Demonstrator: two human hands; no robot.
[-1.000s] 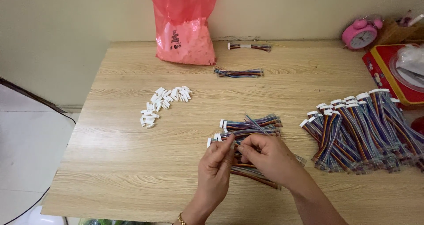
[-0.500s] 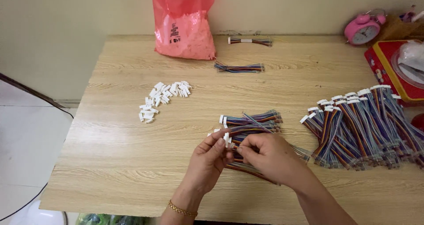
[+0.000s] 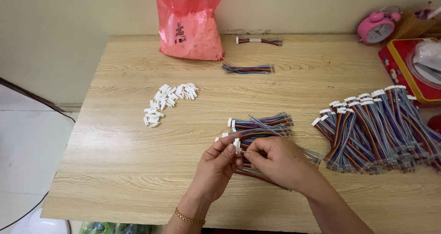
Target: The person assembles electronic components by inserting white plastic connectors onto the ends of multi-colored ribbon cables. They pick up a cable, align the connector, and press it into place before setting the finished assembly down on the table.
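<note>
two hands meet at table centre-front: left hand (image 3: 217, 162) pinching white connector (image 3: 237, 145), right hand (image 3: 275, 159) fingers closed on wire bundle (image 3: 262, 126) just behind. loose white connectors (image 3: 167, 100) far left, pink plastic bag (image 3: 190, 25) w/ dark label at back, finished harnesses (image 3: 376, 128) right.

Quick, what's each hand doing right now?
Left hand: closed, pinching a small white connector between its fingertips.
Right hand: closed on the coloured wire bundle at that connector.
</note>
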